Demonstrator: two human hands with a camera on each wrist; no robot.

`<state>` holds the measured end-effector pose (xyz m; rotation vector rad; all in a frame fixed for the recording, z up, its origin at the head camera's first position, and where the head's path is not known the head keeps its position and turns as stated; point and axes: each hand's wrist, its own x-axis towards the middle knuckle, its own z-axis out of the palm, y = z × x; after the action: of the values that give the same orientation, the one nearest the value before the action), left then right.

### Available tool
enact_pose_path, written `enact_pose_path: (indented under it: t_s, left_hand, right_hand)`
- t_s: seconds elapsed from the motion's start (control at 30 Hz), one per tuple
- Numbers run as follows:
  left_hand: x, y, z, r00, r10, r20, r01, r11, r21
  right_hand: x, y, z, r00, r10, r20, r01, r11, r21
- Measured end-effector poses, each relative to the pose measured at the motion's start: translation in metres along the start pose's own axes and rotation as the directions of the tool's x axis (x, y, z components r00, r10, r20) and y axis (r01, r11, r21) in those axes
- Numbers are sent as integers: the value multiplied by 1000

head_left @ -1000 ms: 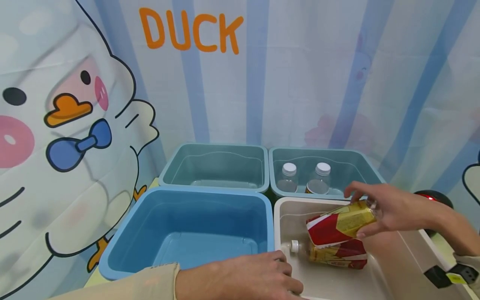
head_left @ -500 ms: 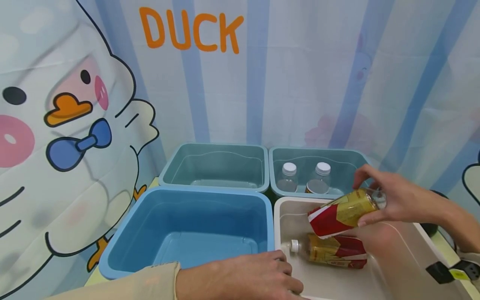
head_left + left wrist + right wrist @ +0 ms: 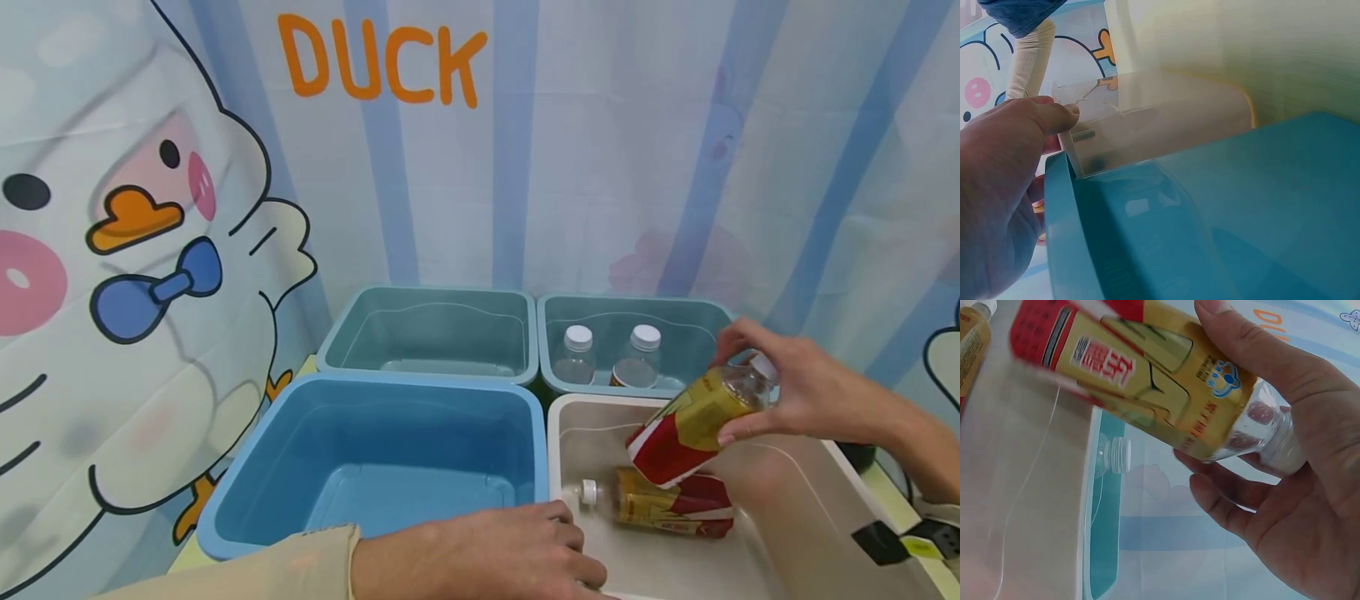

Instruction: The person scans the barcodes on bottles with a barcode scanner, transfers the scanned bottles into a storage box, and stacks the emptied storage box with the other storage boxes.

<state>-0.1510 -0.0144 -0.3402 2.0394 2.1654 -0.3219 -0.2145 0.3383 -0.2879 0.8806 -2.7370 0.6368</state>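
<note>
My right hand [image 3: 813, 392] grips a plastic bottle [image 3: 697, 421] near its neck, with the thumb at the near side and fingers behind. The bottle has a red and gold label and hangs tilted, cap up to the right, above the beige bin [image 3: 795, 533]. In the right wrist view, its label [image 3: 1147, 375] faces the camera. A similar bottle [image 3: 667, 504] lies on its side in the beige bin, white cap to the left. My left hand [image 3: 487, 554] rests, fingers loosely bent, by the adjoining rims of the beige bin and the blue bin [image 3: 420, 379].
Behind the beige bin, a teal bin [image 3: 712, 308] holds two upright bottles with white caps [image 3: 645, 337]. Another teal bin [image 3: 442, 296] stands at the back left. A duck-print curtain [image 3: 600, 167] hangs close behind the bins. A dark object sits beyond the right wrist.
My right hand has moved slightly right and up, tipping the bottle steeper and showing its white cap. The left hand and the lying bottle stay in place.
</note>
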Motion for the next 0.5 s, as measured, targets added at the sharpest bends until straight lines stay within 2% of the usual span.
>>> enact_pose_path:
  t_s: [0.1, 0.3, 0.5]
  left_hand:
    - [0, 0, 0, 1000, 1, -4, -1, 1000, 12]
    - [0, 0, -1, 1000, -5, -1, 5, 1000, 3]
    - [0, 1, 0, 1000, -17, 0, 17, 1000, -20]
  right_hand:
    - [-1, 0, 0, 1000, -6, -11, 6, 1000, 17]
    - [-2, 2, 3, 999, -20, -31, 19, 1000, -14]
    - [-4, 3, 6, 996, -83, 18, 83, 996, 38]
